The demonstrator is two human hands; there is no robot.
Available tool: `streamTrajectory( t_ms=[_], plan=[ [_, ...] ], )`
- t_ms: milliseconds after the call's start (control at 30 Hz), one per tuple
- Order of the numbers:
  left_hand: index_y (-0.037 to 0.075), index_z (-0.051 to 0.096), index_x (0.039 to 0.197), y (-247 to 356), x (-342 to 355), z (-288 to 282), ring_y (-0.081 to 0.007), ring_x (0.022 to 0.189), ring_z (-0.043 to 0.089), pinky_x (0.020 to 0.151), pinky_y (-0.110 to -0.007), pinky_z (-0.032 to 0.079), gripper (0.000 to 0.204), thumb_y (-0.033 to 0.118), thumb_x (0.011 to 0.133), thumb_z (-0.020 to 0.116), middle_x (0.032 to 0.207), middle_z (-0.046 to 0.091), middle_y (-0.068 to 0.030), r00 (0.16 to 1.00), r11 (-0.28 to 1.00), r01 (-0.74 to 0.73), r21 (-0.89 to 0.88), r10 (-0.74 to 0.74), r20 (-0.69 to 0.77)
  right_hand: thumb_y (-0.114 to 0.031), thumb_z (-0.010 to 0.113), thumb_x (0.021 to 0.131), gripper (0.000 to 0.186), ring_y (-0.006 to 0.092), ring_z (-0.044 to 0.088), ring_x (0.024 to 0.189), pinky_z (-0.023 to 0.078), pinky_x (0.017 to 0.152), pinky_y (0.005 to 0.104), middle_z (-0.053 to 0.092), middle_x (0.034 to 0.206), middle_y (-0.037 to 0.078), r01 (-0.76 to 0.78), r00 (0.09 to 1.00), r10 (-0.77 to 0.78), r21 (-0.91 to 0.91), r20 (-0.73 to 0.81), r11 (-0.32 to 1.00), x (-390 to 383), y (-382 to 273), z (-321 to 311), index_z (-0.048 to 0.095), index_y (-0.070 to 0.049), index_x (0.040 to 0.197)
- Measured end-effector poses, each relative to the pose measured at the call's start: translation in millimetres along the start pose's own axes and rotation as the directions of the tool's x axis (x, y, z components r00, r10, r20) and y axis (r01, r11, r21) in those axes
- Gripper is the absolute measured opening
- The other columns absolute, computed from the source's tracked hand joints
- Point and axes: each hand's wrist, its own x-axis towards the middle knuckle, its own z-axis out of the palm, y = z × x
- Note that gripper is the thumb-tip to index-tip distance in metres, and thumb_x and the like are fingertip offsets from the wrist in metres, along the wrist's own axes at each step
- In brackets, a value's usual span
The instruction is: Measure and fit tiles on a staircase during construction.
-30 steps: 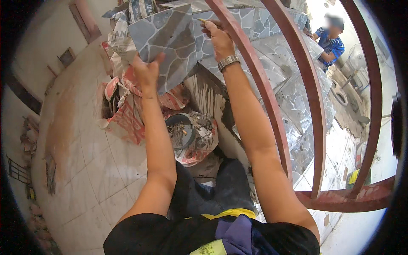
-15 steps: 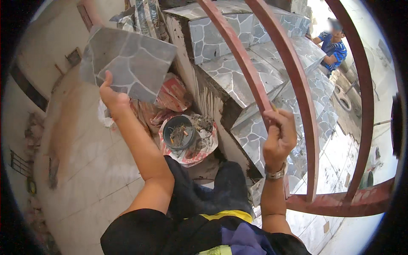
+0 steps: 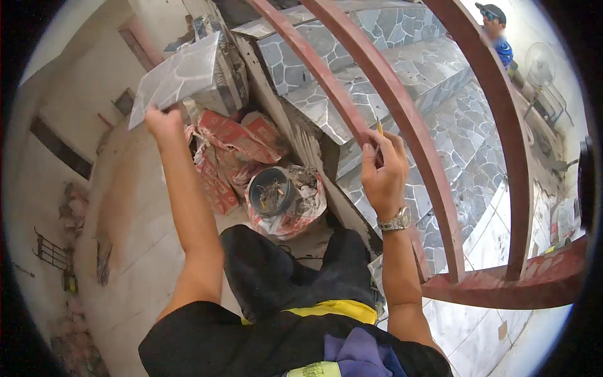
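- There is only one view, from a camera on the person's head; it looks steeply down along the body.
- The person's own forearms enter from the lower edge, so the left hand [image 3: 164, 124] and the right hand [image 3: 383, 168] are near the lens.
- The wide fisheye lens bends the red railing [image 3: 402, 125] and the tiled steps [image 3: 402, 69] toward the rim.
- The floor [image 3: 125, 251] lies far below, at the left.
- Another person [image 3: 496, 31] appears small at the upper right edge.

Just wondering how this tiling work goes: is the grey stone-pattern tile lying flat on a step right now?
No, the left hand holds the tile up in the air by its lower edge, off to the side of the tiled steps.
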Motion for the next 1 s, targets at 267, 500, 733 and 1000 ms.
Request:
streamTrajectory(
  t_ms=[267, 500, 733, 1000],
  plan=[
    [-0.005, 0.054, 0.13, -47, 153, 39, -0.0331, 0.12, 0.058, 0.104, -0.045, 0.049, 0.039, 0.011, 0.095, 0.044, 0.131, 0.059, -0.0171, 0.978, 0.989, -0.113, 0.1, 0.093, 0.185, -0.005, 0.062, 0.09, 0.018, 0.0274, 0.065, 0.073, 0.052, 0.067, 0.0376, 0.068, 0.096, 0.016, -0.035, 0.999, 0.035, 0.089, -0.003, 0.995, 0, -18, 13, 0.069, -0.002, 0.106],
    [0.006, 0.05, 0.131, -37, 28, 173, -0.0298, 0.117, 0.059, 0.095, -0.045, 0.051, 0.044, 0.017, 0.088, 0.055, 0.133, 0.057, -0.0129, 0.805, 0.673, 0.36, -0.647, -0.574, -0.149, -0.003, 0.061, 0.09, 0.017, 0.0336, 0.068, 0.083, 0.053, 0.072, 0.0403, 0.07, 0.101, 0.018, -0.059, 0.998, 0.059, -0.002, -0.026, 0.998, -3, 4, 0, 0.07, -0.001, 0.105],
    [0.008, 0.042, 0.134, -60, 47, 192, -0.0285, 0.118, 0.057, 0.094, -0.046, 0.052, 0.05, 0.012, 0.086, 0.055, 0.136, 0.053, -0.0115, 0.777, 0.69, 0.304, -0.657, -0.579, -0.248, -0.002, 0.06, 0.09, 0.017, 0.0323, 0.068, 0.082, 0.054, 0.072, 0.0383, 0.069, 0.099, 0.016, -0.063, 0.998, 0.063, 0.05, 0.001, 0.997, -2, -4, 7, 0.07, -0.001, 0.104],
    [0.003, 0.057, 0.123, -94, 38, 180, -0.0284, 0.106, 0.058, 0.091, -0.045, 0.048, 0.04, 0.024, 0.089, 0.063, 0.12, 0.06, -0.0121, 0.905, 0.851, 0.418, -0.318, -0.362, 0.221, -0.002, 0.06, 0.091, 0.016, 0.0318, 0.068, 0.085, 0.053, 0.074, 0.0382, 0.069, 0.099, 0.016, -0.105, 0.994, 0.106, 0.079, -0.016, 0.991, -3, -4, 7, 0.07, -0.001, 0.103]
  ],
)
